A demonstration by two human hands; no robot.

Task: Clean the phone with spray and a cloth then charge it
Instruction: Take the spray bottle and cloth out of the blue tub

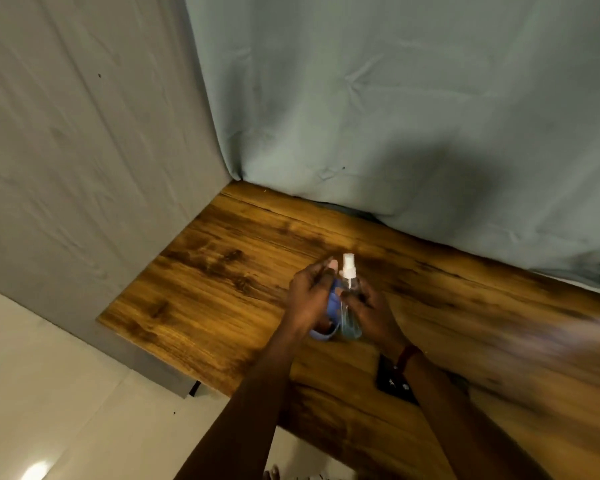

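Wooden table (222,289): your left hand (307,299) holds the cloth (321,336), your right hand (373,315) grips the bottle (350,299), the phone (394,381) lies beneath your right wrist, so spray lightly into the cloth.

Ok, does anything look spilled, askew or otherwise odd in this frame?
Nothing stands out. The right hand holds the spray bottle roughly upright, the left hand holds the blue cloth beside it, and the phone lies flat on the wooden table, partly hidden under the right forearm. No spill shows. The far right is blurred.
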